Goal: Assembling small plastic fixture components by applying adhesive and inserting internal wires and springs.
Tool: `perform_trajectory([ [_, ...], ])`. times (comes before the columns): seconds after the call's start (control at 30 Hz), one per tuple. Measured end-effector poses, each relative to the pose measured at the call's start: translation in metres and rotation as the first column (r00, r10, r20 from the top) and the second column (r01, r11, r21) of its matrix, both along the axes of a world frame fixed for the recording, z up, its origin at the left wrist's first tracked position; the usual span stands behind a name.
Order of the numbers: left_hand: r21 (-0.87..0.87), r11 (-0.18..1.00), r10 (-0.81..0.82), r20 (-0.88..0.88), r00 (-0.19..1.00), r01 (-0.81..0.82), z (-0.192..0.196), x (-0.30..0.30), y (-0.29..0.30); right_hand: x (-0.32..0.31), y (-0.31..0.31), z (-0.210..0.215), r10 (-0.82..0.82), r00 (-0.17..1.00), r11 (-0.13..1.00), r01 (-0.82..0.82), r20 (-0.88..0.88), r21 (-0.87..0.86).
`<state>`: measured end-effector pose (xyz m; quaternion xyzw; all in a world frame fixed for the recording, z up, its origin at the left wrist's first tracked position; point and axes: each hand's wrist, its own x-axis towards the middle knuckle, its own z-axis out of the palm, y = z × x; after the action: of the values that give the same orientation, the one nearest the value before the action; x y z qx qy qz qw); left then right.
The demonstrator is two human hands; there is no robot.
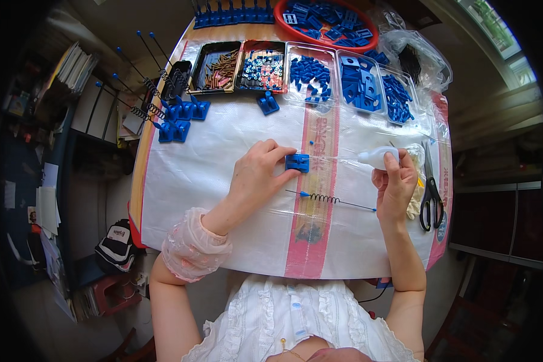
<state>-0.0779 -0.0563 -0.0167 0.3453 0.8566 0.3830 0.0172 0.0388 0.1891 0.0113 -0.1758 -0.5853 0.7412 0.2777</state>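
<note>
The left hand (260,169) pinches a small blue plastic block (298,163). At the block's three o'clock, the right hand (397,182) grips a white plastic bottle (375,158); at five lies a curly black wire (324,198).

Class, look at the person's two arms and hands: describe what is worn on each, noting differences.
Both the left hand and right hand are ungloved. The left arm wears a loose, gathered, pale pink sleeve cover with small pinkish decorations; the right arm has none. Above both, the white blouse has short sleeves with frilly edges.
</note>
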Motion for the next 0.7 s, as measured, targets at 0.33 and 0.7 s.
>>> perform_trajectory([
  [0.33, -0.005, 1.000, -0.001, -0.003, 1.000, 0.001, -0.0001, 0.0000, 0.0002, 0.0007, 0.0020, -0.0016, 0.011, 1.000, 0.999, -0.011, 0.002, 0.039],
  [0.7, -0.009, 1.000, -0.004, -0.010, 1.000, 0.004, 0.0001, 0.0002, -0.0001, 0.0006, 0.0005, -0.0008, 0.021, 1.000, 0.999, -0.021, 0.002, 0.031],
])
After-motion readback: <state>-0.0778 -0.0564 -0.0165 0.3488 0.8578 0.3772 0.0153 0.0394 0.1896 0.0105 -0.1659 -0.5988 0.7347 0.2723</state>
